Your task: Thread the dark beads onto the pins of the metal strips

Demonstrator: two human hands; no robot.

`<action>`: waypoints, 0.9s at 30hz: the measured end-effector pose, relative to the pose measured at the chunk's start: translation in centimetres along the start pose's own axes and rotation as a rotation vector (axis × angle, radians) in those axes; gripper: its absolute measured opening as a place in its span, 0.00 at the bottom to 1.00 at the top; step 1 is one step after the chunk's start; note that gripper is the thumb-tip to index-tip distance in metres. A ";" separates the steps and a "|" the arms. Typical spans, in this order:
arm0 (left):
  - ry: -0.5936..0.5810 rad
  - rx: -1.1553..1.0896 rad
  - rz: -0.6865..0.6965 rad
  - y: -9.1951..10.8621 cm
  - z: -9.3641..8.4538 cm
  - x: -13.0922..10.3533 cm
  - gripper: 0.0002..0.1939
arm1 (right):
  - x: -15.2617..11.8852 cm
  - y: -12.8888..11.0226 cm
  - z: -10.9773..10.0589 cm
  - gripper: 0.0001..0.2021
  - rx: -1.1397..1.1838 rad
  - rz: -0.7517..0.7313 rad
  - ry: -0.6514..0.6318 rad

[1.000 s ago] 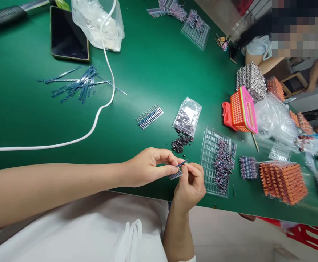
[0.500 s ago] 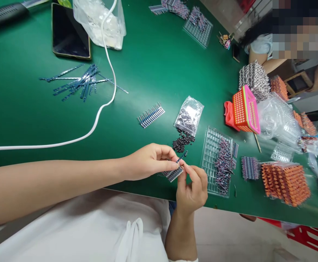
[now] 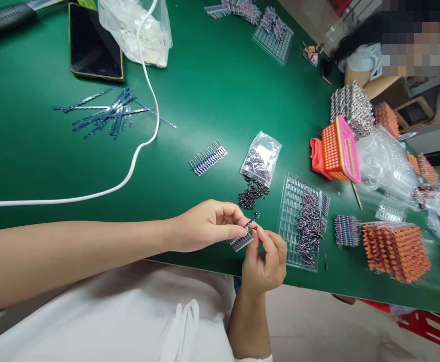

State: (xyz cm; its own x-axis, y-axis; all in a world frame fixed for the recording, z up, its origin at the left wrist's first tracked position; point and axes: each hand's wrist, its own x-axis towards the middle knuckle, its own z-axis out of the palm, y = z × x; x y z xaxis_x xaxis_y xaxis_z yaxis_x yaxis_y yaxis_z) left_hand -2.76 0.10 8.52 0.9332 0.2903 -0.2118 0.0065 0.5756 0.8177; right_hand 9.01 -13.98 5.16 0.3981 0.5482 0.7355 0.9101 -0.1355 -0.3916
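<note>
My left hand (image 3: 214,223) is closed on a strip of thin metal pins (image 3: 240,242), pinched between thumb and fingers, with a narrow blue strip (image 3: 253,219) sticking out past the thumb. My right hand (image 3: 267,261) meets it at the fingertips, thumb and forefinger pinching a tiny dark bead (image 3: 255,229) beside the pins. Just beyond the hands lies a heap of small dark beads (image 3: 253,195), spilling from a clear plastic bag (image 3: 263,158). To the right, a clear ribbed tray (image 3: 289,216) bears a pile of pinned parts (image 3: 308,229). Another row of pins (image 3: 208,158) rests on the table.
Several blue strips (image 3: 119,113) lie on the green table (image 3: 204,90) at left, near a phone (image 3: 96,42) and a white cable (image 3: 131,171). At right are a pink-and-orange basket (image 3: 338,151) and stacked orange parts (image 3: 395,251). Another person's arm (image 3: 383,86) shows at upper right.
My right fingertips have drawn slightly back from the pin strip, and the dark bead between them shows more clearly. The left hand keeps its hold on the strip.
</note>
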 end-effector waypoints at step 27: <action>0.190 0.298 0.009 0.1 0.2 0.2 0.08 | -0.8 -1.2 0.6 0.02 0.495 0.543 -0.043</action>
State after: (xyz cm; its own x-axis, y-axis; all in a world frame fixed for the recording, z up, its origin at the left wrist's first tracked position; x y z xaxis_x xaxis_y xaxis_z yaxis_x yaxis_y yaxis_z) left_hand -2.50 0.04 8.66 0.8502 0.4477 -0.2770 0.1296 0.3319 0.9344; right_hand 7.47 -13.75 4.68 0.7637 0.5430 0.3492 0.4239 -0.0139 -0.9056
